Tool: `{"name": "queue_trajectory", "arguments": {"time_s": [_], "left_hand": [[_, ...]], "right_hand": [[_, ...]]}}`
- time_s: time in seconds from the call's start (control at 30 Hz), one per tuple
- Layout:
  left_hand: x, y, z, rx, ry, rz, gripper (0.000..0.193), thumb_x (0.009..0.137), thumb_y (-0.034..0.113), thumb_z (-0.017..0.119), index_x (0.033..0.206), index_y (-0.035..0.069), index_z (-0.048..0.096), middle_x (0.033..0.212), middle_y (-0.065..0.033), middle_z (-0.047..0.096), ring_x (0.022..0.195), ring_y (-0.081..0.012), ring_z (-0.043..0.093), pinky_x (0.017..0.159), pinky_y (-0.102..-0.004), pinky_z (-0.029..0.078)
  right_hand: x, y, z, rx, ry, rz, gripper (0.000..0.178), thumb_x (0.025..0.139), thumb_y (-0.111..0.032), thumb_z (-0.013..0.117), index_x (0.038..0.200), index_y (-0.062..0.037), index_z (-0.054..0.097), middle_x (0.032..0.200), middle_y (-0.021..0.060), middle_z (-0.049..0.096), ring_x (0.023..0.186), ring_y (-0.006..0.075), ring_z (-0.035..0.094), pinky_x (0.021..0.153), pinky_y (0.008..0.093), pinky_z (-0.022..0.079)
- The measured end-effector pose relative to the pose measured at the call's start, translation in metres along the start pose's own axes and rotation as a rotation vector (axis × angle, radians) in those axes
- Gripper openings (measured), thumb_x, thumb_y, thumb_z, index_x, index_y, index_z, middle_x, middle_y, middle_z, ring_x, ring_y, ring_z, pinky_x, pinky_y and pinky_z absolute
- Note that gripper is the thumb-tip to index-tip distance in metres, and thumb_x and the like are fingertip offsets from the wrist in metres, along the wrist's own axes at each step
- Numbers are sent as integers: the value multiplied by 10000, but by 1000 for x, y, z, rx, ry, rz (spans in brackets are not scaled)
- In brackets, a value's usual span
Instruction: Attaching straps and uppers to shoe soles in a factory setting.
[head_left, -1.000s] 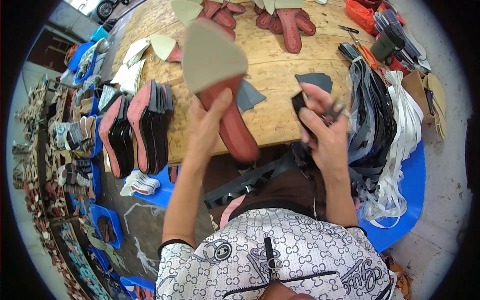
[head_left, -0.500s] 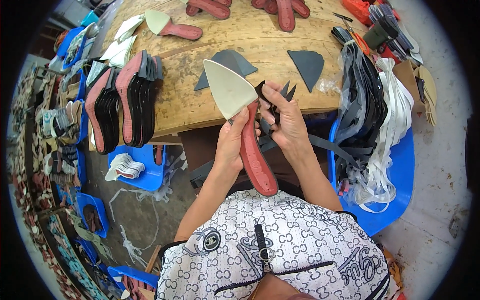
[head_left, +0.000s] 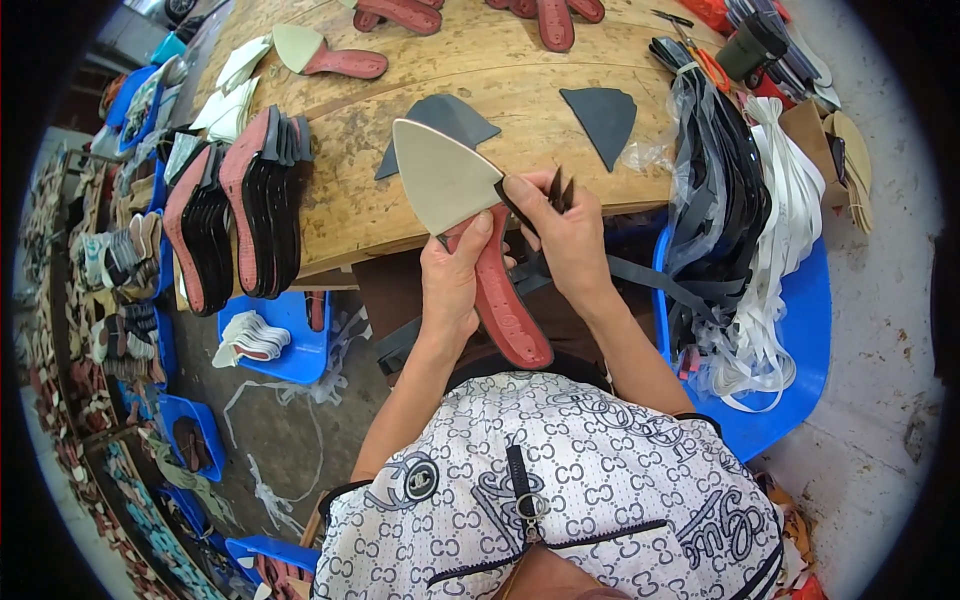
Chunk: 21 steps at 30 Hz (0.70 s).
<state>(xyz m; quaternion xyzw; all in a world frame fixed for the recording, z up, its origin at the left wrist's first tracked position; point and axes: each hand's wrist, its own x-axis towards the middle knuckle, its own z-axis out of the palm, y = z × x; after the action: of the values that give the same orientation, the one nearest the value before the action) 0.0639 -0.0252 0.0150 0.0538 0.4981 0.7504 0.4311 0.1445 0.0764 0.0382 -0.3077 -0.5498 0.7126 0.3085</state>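
In front of my chest my left hand is closed round the middle of a red shoe insole with a black edge, its thumb on top. A cream pointed toe piece covers the insole's far end. My right hand pinches a black strip against the right edge of the toe piece. Two dark pointed blades, apparently scissors, stick up from the same hand; their handles are hidden. A dark grey band runs from beneath that hand toward the right.
On the wooden table lie dark grey pieces, more red insoles and stacked insoles. Bundled black strips and white strips hang into a blue tub at right. Orange-handled scissors lie at the back right.
The insole and toe piece have shifted slightly left. My right thumb has moved down and in, pressing the black strip along the toe piece's edge. The view has shifted a little.
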Motion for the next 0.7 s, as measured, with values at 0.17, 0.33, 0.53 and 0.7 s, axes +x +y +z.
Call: {"name": "queue_trajectory", "arguments": {"time_s": [0.17,0.33,0.53,0.7], "left_hand": [[5,13,7,118,-109,-32,324,894,215,689,1130,30,566,841,-37,643,691,-110,625,574,-250,547],[33,48,-5,847,-271,492,717,800,208,753,1382,42,369,1242,-166,537,1145,-269,544,984,-403,439],[15,93,11,1625,-886,952,1140,475,500,836,1397,14,376,1291,-200,466,1270,-348,418,1125,-490,245],[-8,120,-56,1895,-807,692,968,553,561,782,1295,19,475,1120,-174,503,1088,-336,492,976,-463,355]], "right_hand": [[18,-14,-13,-429,-77,-574,138,870,-122,658,888,12,630,722,83,542,638,211,507,583,315,401],[32,-33,-56,-661,43,-536,209,917,-146,614,785,15,596,721,32,543,618,130,476,559,300,381],[12,-16,-22,-137,-143,-130,225,952,-221,568,926,-10,640,733,-10,581,559,80,450,528,244,370],[48,-54,-82,-793,-413,293,433,922,-356,601,1185,-13,602,783,64,653,628,100,608,505,242,451]]}}
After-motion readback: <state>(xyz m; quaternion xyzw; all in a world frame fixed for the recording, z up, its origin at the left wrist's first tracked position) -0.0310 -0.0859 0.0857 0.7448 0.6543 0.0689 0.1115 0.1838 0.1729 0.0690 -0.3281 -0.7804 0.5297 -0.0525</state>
